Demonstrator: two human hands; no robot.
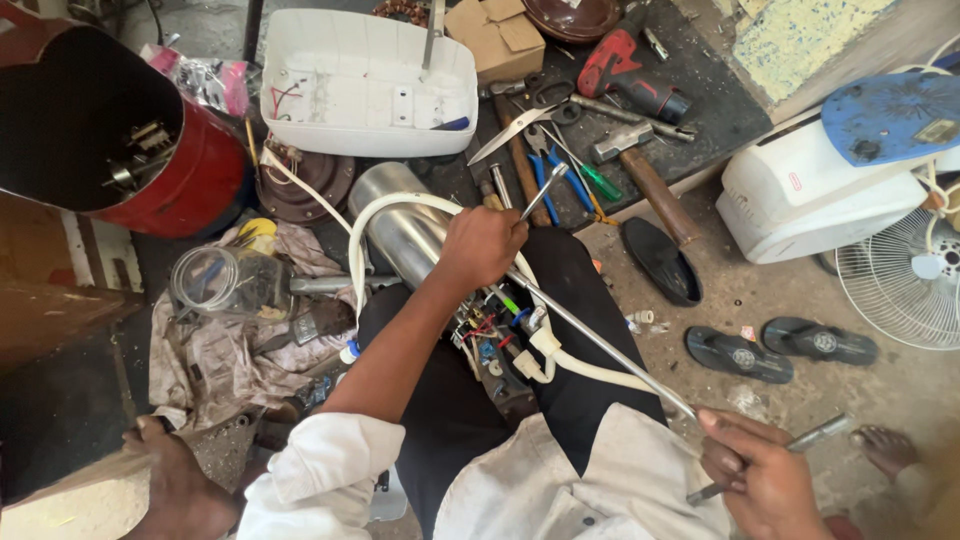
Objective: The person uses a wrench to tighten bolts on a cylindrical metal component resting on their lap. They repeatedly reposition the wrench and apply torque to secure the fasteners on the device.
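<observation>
Floor point(720, 290) crowded ahead. Beyond the steel cylinder point(400, 225): white plastic housing point(365, 85), scissors point(520, 120), blue-handled pliers point(550, 175), hammer point(640, 170), red drill point(630, 75) packed close, little gap between. Left blocked by red drum point(190, 170), glass jar point(225, 280), rag heap point(230, 355). Right: white appliance casing point(810, 200), fan grille point(905, 280), black sandals point(780, 345). Bare concrete only between lap and sandals. Long metal rod point(600, 340) crosses the lap diagonally; white cable point(380, 215) loops over the cylinder.

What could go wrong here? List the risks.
1. The left hand grips a spanner just above bare wires; a slip might nick them.
2. The long rod in the right hand could swing and strike the white hose.
3. The metal cylinder on the lap may roll off.
</observation>
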